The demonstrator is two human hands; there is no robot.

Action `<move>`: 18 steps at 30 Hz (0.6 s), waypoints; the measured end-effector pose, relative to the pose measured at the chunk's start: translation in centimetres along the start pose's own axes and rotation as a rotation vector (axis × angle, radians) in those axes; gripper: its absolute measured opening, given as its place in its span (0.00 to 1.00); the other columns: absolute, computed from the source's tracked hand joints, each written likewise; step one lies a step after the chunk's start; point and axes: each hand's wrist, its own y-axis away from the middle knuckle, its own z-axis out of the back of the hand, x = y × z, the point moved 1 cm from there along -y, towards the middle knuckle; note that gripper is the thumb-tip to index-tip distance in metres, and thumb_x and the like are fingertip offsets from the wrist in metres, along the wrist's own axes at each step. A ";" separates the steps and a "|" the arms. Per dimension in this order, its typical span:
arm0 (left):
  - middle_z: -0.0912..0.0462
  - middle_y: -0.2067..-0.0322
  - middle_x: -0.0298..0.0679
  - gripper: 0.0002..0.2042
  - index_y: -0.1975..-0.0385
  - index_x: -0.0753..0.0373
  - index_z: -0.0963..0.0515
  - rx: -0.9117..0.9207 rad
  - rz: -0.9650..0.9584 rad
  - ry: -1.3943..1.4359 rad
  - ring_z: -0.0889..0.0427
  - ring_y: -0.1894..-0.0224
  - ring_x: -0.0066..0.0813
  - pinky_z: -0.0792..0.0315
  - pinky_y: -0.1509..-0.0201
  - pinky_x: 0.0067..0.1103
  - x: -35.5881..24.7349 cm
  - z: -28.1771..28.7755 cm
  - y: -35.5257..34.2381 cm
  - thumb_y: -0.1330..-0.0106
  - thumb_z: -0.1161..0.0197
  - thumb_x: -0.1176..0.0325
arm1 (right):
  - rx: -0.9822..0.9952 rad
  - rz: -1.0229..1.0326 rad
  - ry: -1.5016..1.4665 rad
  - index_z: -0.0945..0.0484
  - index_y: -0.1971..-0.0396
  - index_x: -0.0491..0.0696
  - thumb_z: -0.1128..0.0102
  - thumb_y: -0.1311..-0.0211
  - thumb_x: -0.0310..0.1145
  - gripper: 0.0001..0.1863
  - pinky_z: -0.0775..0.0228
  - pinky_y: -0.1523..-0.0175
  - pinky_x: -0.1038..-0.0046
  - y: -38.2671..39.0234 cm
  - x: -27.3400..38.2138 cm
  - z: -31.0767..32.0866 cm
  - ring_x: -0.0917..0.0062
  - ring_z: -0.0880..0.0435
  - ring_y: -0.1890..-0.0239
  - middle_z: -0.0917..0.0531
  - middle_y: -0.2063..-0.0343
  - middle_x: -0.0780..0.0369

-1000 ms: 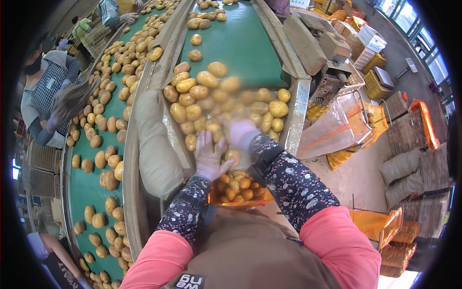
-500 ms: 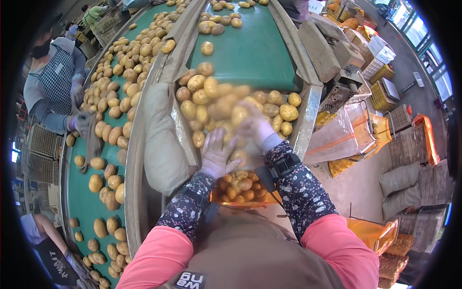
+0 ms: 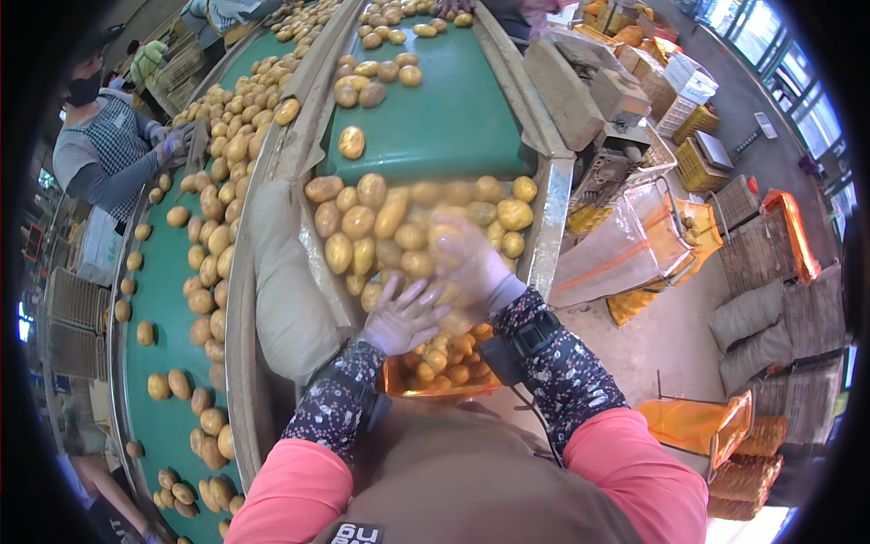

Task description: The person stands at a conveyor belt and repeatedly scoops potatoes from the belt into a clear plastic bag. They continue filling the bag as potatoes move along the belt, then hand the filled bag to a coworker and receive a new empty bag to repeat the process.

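Observation:
Potatoes lie heaped in the metal chute at the end of a green conveyor belt; those near my hands are smeared by motion. My left hand, in a pale glove, has its fingers spread at the heap's near edge. Over the potatoes to its right, my right hand, gloved likewise, is slightly blurred with its fingers seemingly stretched out. I see nothing gripped in either hand. Below my wrists, an orange mesh bag at the chute's mouth holds more potatoes, partly hidden by my arms.
A stuffed pale sack lies along the chute's left wall. Beyond it runs a second potato belt, where a person works. To the right are framed bags, crates and an orange bag.
My left hand has shifted slightly down from the heap, fingers still spread. Potatoes in the chute have moved about. The person at left has moved both hands farther up the belt.

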 end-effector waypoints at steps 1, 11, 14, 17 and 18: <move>0.36 0.29 0.31 0.25 0.38 0.39 0.25 0.001 -0.004 -0.054 0.49 0.23 0.39 0.58 0.24 0.55 -0.2 -0.2 0.1 0.35 0.40 0.45 | -0.026 0.200 0.233 0.30 0.37 0.55 0.39 0.31 0.32 0.23 0.31 0.61 0.77 0.1 0.8 -0.2 0.83 0.26 0.65 0.22 0.53 0.63; 0.37 0.29 0.32 0.24 0.40 0.36 0.24 0.110 0.109 0.097 0.50 0.24 0.43 0.59 0.25 0.61 -0.1 0.0 -0.4 0.37 0.38 0.46 | -1.096 1.715 1.474 0.27 0.36 0.51 0.38 0.33 0.30 0.25 0.21 0.45 0.75 4.2 35.3 2.9 0.77 0.17 0.51 0.18 0.48 0.59; 0.38 0.29 0.33 0.24 0.39 0.36 0.24 0.095 0.114 0.118 0.51 0.23 0.43 0.58 0.25 0.62 -0.1 0.0 -0.3 0.37 0.37 0.47 | -0.819 1.222 1.563 0.35 0.29 0.58 0.38 0.37 0.27 0.35 0.37 0.30 0.70 2.9 38.1 4.4 0.61 0.43 0.23 0.26 0.34 0.57; 0.38 0.29 0.33 0.24 0.39 0.36 0.24 0.160 0.143 0.115 0.51 0.23 0.42 0.57 0.24 0.60 0.1 -0.1 -0.3 0.37 0.37 0.48 | -0.535 0.886 1.325 0.23 0.40 0.48 0.39 0.35 0.28 0.23 0.23 0.47 0.72 2.0 31.7 5.3 0.73 0.14 0.55 0.15 0.50 0.57; 0.38 0.29 0.33 0.24 0.39 0.36 0.24 0.105 0.110 0.106 0.51 0.23 0.42 0.57 0.24 0.60 0.2 0.0 -0.3 0.37 0.37 0.48 | -0.398 0.706 1.299 0.22 0.41 0.47 0.40 0.35 0.28 0.22 0.23 0.46 0.71 1.8 28.4 5.3 0.72 0.14 0.55 0.15 0.50 0.56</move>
